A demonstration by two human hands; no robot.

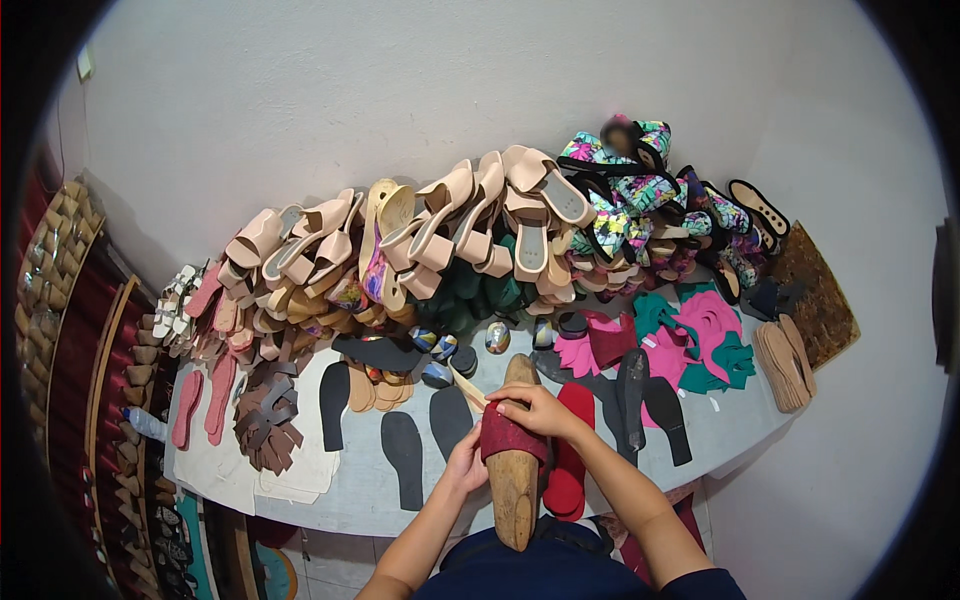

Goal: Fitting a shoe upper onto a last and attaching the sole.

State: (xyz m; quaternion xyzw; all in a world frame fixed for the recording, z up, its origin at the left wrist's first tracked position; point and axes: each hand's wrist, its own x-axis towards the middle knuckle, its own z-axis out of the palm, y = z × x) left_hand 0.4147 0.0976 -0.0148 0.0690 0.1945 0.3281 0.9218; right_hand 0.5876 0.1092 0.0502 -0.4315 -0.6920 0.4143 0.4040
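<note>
**Pale-walled corner, crowded counter, red band gripped on a wooden last**

A pale wall (350, 90) backs a grey counter (360, 485) spread with shoe parts. Taking the wooden last (515, 490) as the clock's centre, with twelve o'clock away from the person: it lies at the near edge, heading toward twelve, with a dark red band (508, 445) across it. The left hand (467, 462) grasps the band's side at nine o'clock, fingers curled against it; the right hand (535, 408) grasps from one o'clock, fingers laid over the band and last.

Just beside, at three, lies a red sole (568, 450). A grey sole (403, 460) sits at nine, brown straps (268, 420) beyond it. Toward two come pink pieces (705, 325) and green pieces (720, 368), then stacked tan soles (780, 368).

Farther off, beige sandals (435, 240) heap up between eleven and twelve, patterned sandals (645, 192) at one. Around nine, past the counter, an open rack (97, 378) holds rows of brown, shoe-shaped pieces; near it is what seems a clear plastic bottle (147, 424), its contents too small to tell.
</note>
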